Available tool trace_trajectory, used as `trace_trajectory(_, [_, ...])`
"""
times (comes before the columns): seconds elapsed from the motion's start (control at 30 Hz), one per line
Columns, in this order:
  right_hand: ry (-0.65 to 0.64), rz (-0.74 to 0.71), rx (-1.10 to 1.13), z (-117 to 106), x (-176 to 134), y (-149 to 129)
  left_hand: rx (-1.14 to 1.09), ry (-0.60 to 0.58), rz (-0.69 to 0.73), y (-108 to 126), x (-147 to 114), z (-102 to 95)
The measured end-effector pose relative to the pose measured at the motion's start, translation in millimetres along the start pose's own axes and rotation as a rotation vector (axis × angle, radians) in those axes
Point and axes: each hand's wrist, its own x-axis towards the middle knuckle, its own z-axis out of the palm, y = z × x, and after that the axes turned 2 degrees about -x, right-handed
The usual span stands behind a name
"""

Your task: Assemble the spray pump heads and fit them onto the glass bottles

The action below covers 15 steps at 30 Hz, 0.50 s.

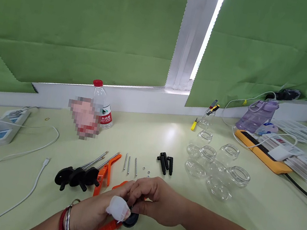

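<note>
My left hand [101,211], its thumb wrapped in a white covering, closes round an orange piece with a round black part [131,220] and a metal rod at its lower end. My right hand [156,202] is bent over the same piece, fingertips pinched together beside the left thumb. What lies between those fingertips is hidden. Left of the hands are several black cup-shaped parts [77,177] with metal rods, and orange lever-like pieces [104,173]. Just beyond lie thin metal pins [129,165], small nuts [148,173] and black plastic tubes [165,163].
Several clear jars [218,168] stand and lie at the right. Behind them are screwdrivers [212,108] in a jar, a purple bottle [257,114] and an orange-edged power strip [262,152]. A red-capped bottle [107,116] stands at the back; white cables [37,177] cross the left.
</note>
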Motion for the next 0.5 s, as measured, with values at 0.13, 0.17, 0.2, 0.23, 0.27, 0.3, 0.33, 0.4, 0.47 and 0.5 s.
trace_trajectory(0.13, [-0.009,-0.006,0.009,-2,-1,5,-0.023,-0.003,-0.002,-4,0,-3.7])
trace_trajectory(0.17, [-0.013,-0.018,0.010,-3,-2,6,-0.026,-0.002,-0.002,-5,0,-4.0])
trace_trajectory(0.2, [-0.019,-0.034,0.013,-3,-2,7,-0.030,0.000,-0.004,-5,-1,-4.1])
trace_trajectory(0.23, [-0.025,-0.049,0.019,-4,-1,7,-0.034,0.002,-0.006,-5,-1,-4.0])
trace_trajectory(0.27, [-0.030,-0.061,0.030,-4,-1,7,-0.037,0.003,-0.009,-5,-1,-3.8])
trace_trajectory(0.3, [-0.034,-0.069,0.046,-4,-1,8,-0.039,0.005,-0.008,-5,-1,-3.8])
trace_trajectory(0.33, [-0.039,-0.069,0.063,-4,-1,8,-0.040,0.004,-0.005,-5,-1,-4.0])
trace_trajectory(0.4, [-0.039,-0.056,0.092,-4,-1,9,-0.038,-0.003,0.002,-5,-1,-4.9])
trace_trajectory(0.47, [-0.039,-0.036,0.097,-4,-2,10,-0.038,-0.009,0.010,-7,0,-6.1])
trace_trajectory(0.5, [-0.037,-0.027,0.085,-4,-2,11,-0.037,-0.012,0.009,-7,0,-6.5])
